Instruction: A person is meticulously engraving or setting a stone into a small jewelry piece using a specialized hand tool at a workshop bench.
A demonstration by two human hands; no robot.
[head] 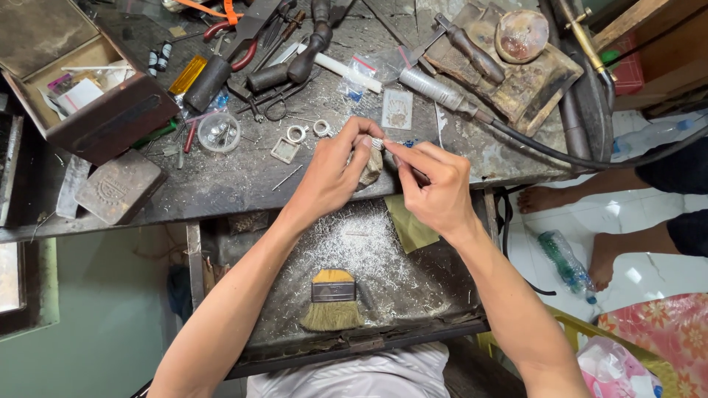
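Both hands meet at the bench (243,177) edge: the left hand (335,173) pinches a small silver ring (377,144) between closed fingertips, while the right hand (435,184) is curled shut around a thin tool touching it. Below the ring, an open drawer (442,295) holds metal filings and a flat brush (332,298); left of the ring, a small round clear dish (219,132) holds tiny bits.

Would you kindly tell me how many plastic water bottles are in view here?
2. One bottle lies on the white floor right of the bench, near another person's bare feet. A second bottle lies farther back at the right edge. Others may be hidden.
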